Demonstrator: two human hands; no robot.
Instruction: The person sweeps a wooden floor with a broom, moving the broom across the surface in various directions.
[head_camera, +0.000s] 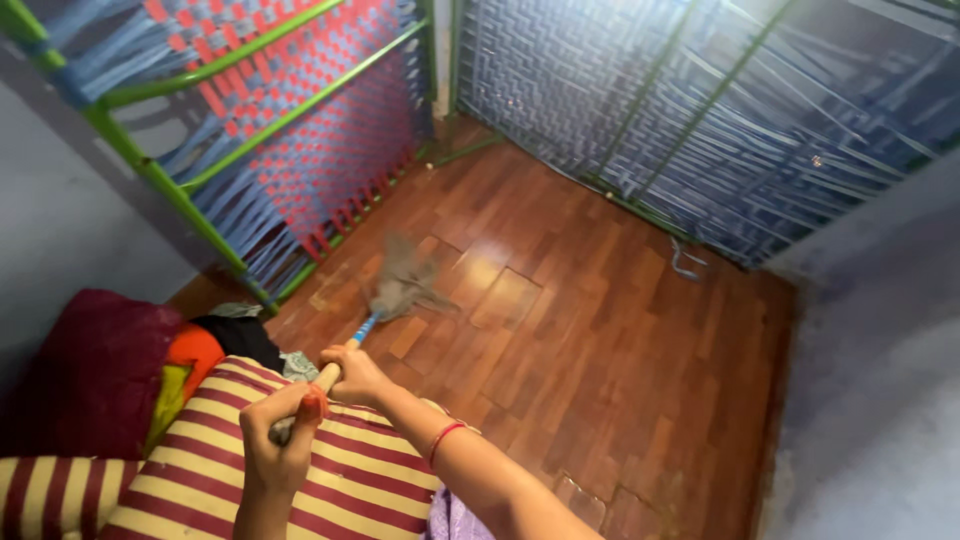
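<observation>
— Wooden, or blue? What is that stick you've got hold of?

— Both. You hold a mop handle (335, 362), pale wood where your hands are and blue further down. Your left hand (277, 437) is the nearer one, fingers (300, 405) clenched round the top end of the handle. Your right hand (357, 373) sits just beyond it, also clenched on the handle, with a red thread bracelet (445, 438) on that wrist.

— And the working end?

— The grey mop head (402, 283) lies on the floor (620, 330), blurred, near the floor's far left edge and close to the foot of the upright cot frame.

— Describe the floor.

— Reddish-brown, wood-patterned planks, glossy, with a pale sheen just beyond the mop head. A small loose blue strap (686, 262) lies near the far right edge.

— What stands around it?

— Two cot frames lean upright against the walls. The left cot frame (250, 110) has green tubing with blue and red woven tape. The far cot frame (700, 110) is woven in blue, also on green tubing, and fills the far right side.

— And nearest to you?

— A red-and-cream striped cushion (340, 470) lies under your forearms. To its left sits a heap of cloth (130, 370), dark maroon, orange, yellow and black.
</observation>
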